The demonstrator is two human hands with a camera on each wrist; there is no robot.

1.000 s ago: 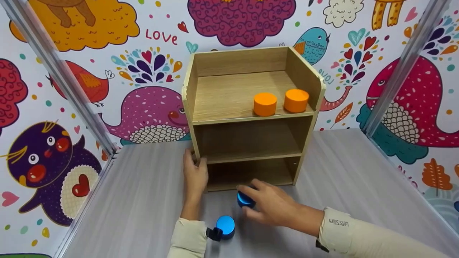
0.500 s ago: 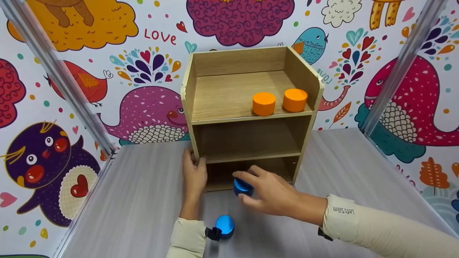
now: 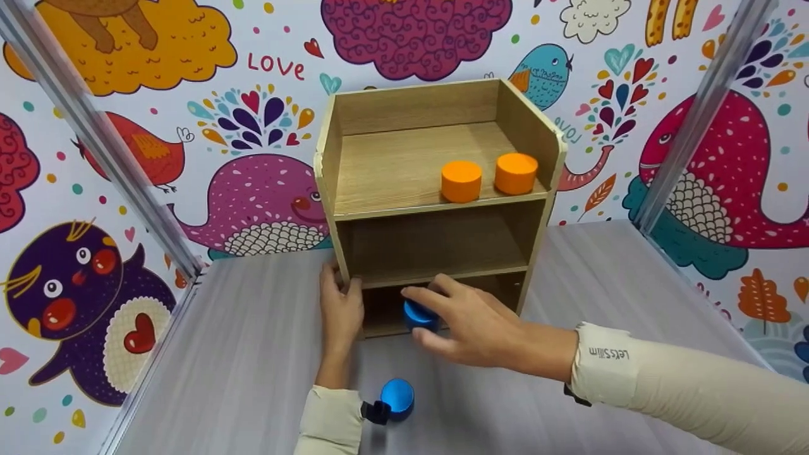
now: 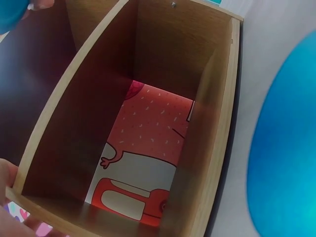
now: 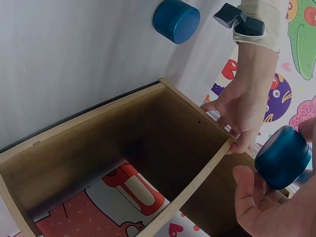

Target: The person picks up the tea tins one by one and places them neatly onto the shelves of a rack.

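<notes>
A small wooden shelf (image 3: 436,278) stands on the table, its front toward me. My left hand (image 3: 341,316) grips its left side panel low down, thumb at the front edge and fingers round the outside. My right hand (image 3: 471,322) holds a shiny blue cylinder (image 3: 420,316) between thumb and fingers, in front of the bottom compartment. In the right wrist view the same held cylinder (image 5: 282,157) is tilted and off the table. A second blue cylinder (image 3: 398,398) stands on the table beside my left wrist; it looms large in the left wrist view (image 4: 286,148).
Two orange cylinders (image 3: 461,181) (image 3: 516,174) stand at the right front of the top shelf. The bottom compartment has an open back, with the printed wall (image 4: 148,133) showing through. Metal posts (image 3: 107,139) and patterned panels bound the grey table (image 3: 253,354).
My right hand has lifted the blue cylinder from the table and carried it up and slightly left, toward the shelf front. The left hand stays on the side panel.
</notes>
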